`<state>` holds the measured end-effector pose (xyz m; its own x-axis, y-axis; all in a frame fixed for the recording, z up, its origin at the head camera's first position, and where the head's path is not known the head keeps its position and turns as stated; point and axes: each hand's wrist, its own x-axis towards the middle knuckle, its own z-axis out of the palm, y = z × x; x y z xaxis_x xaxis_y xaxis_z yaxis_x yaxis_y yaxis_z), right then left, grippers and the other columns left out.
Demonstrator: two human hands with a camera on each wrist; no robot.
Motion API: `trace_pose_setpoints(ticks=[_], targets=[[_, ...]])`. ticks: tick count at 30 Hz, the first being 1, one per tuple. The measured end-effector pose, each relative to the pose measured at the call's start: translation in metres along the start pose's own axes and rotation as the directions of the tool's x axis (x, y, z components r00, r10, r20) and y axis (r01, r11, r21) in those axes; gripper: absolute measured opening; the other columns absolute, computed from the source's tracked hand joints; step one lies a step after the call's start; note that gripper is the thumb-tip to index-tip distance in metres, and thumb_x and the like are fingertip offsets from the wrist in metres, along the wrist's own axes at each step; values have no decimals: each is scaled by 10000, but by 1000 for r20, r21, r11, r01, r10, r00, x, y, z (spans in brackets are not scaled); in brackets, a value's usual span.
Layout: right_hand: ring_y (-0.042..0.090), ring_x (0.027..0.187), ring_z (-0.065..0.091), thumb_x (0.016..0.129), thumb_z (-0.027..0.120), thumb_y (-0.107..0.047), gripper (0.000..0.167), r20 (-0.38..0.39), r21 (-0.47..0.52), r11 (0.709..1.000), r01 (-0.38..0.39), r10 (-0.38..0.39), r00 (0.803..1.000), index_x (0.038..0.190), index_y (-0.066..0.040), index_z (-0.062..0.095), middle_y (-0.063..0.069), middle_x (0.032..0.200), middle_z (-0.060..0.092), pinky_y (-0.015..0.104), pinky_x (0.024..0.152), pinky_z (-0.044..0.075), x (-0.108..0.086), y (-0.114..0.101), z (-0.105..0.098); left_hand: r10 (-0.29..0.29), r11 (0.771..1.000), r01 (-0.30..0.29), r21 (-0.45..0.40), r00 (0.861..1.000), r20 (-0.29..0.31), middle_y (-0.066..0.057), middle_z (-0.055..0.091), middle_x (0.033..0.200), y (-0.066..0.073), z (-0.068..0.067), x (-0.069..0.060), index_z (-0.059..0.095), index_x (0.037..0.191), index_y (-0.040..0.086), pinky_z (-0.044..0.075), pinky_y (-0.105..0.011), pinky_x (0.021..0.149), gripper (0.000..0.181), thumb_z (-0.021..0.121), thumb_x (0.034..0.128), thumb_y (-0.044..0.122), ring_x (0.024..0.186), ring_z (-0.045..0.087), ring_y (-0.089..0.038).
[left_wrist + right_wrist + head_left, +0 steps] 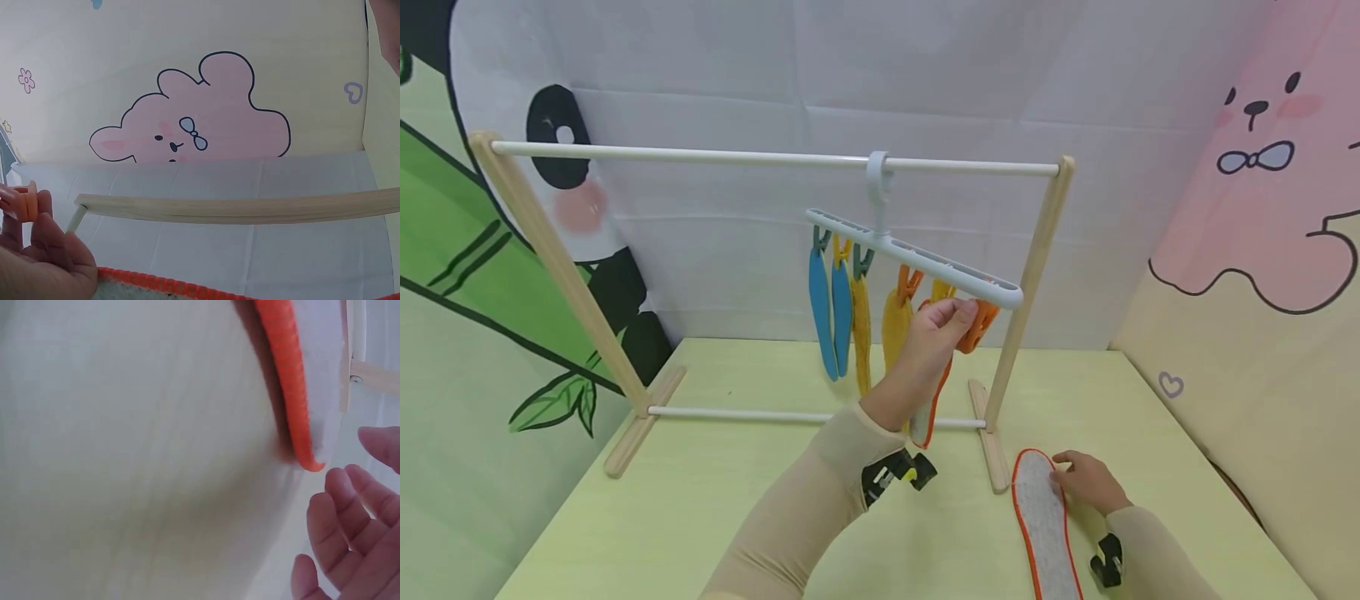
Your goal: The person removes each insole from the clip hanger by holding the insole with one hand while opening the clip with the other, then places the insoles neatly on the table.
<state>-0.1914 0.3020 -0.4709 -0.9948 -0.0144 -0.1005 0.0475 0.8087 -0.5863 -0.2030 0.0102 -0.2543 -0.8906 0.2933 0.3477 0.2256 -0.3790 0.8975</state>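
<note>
I count six clips under the one hanger (940, 265): two green clips (862, 262), two yellow clips (942, 290) and two orange. Five insoles hang there: two blue insoles (823, 312), two yellow insoles (895, 321) and a hanging grey insole (921, 425). A sixth, the loose grey insole (1045, 508), lies on the table (662, 517), past the five-o'clock foot of the rack (562, 275).

The loose grey insole's long axis runs from just before twelve, where its rounded, red-edged end points, to just before six. The hanging grey insole leans slightly, its lower end toward seven. The hanger slopes from near ten down to near four.

At that low end the left hand (925, 342) pinches the outermost orange clip (979, 327), whose free end points toward seven. The right hand (1092, 482), fingers loosely bent and parted, is at the loose grey insole's two-o'clock edge; whether it touches, I can't tell.
</note>
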Motion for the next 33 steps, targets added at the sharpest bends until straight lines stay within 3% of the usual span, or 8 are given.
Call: trace_pose_setpoints(ticks=[5,12,19,26,33], targets=[[218,795,605,900,612,-116,341,-16,31,1000,0,1,1000,1166,97,589,97,910,647,416,691,487,-2,-3,3,-1,1000,1,8,1000,14,0,429,689,1,-2,-1,539,938,-140,345,-241,661,220,467,1006,56,689,392,-125],[193,765,580,917,599,-118,295,-48,55,997,58,-55,997,1141,74,616,84,890,643,376,674,471,-2,-16,5,-10,999,9,51,1000,16,-4,448,674,4,0,0,547,919,-134,362,-244,685,222,490,999,64,671,416,-137],[163,694,504,916,591,-102,277,-44,91,993,70,-66,997,1131,70,619,49,818,590,317,611,427,-2,-27,9,-67,996,65,65,998,20,7,494,735,5,0,0,566,999,-136,380,-239,718,234,508,997,90,721,446,-137],[156,677,488,933,580,-75,309,-32,194,970,147,-143,989,1197,84,584,59,783,576,282,599,411,-8,-52,17,-67,997,67,40,998,6,10,507,740,3,0,-1,556,1025,-166,392,-235,715,236,501,994,62,718,452,-142],[103,612,432,940,581,-71,291,-59,229,949,217,-209,976,1192,76,586,59,750,550,253,561,378,-10,-77,17,-54,998,54,15,999,9,17,518,741,2,1,0,557,1025,-168,387,-234,708,227,499,992,49,712,452,-143]])
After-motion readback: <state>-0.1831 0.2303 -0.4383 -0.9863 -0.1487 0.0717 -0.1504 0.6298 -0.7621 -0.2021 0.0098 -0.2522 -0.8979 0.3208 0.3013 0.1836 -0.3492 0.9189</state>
